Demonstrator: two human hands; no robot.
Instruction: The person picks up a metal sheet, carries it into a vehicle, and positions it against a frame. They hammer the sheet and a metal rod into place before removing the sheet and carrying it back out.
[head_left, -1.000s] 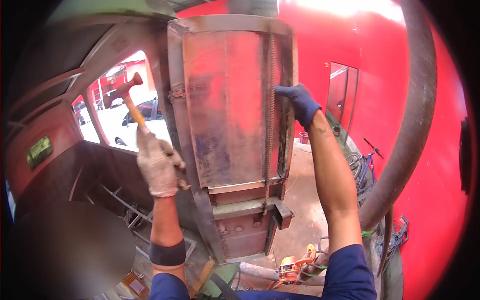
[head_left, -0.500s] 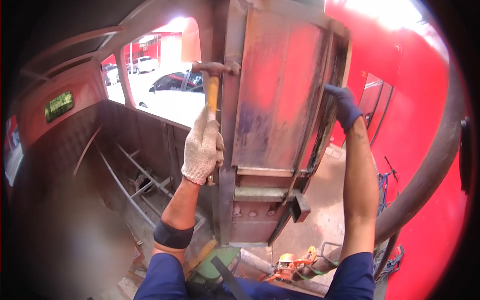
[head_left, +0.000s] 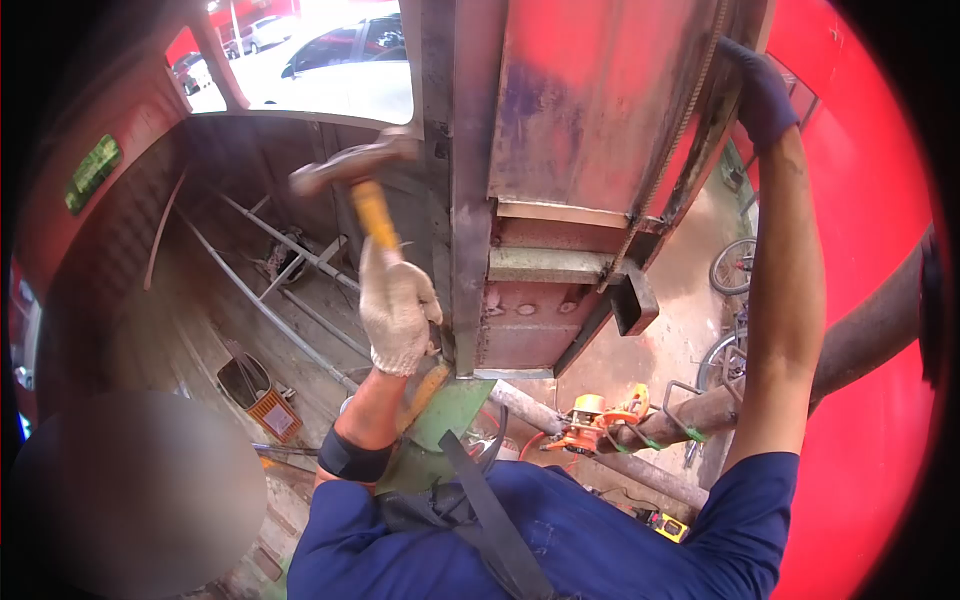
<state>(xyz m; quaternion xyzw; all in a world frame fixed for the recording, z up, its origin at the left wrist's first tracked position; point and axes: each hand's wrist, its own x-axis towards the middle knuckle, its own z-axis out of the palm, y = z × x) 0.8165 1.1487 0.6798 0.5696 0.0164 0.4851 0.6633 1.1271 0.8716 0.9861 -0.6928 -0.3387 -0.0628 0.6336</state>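
Left grip (head_left: pixel 397 312) around hammer (head_left: pixel 373 212), right arm (head_left: pixel 787 290) outstretched

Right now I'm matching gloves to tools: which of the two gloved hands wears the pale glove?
The left hand, gripping the yellow-handled hammer: its glove is off-white. The right hand, at the metal panel's edge, wears dark blue.

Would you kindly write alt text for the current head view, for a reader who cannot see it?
A white-gloved left hand holds up a yellow-handled hammer beside a tall metal panel, while a dark-gloved right hand is at the panel's right edge. A white car shows at upper left.
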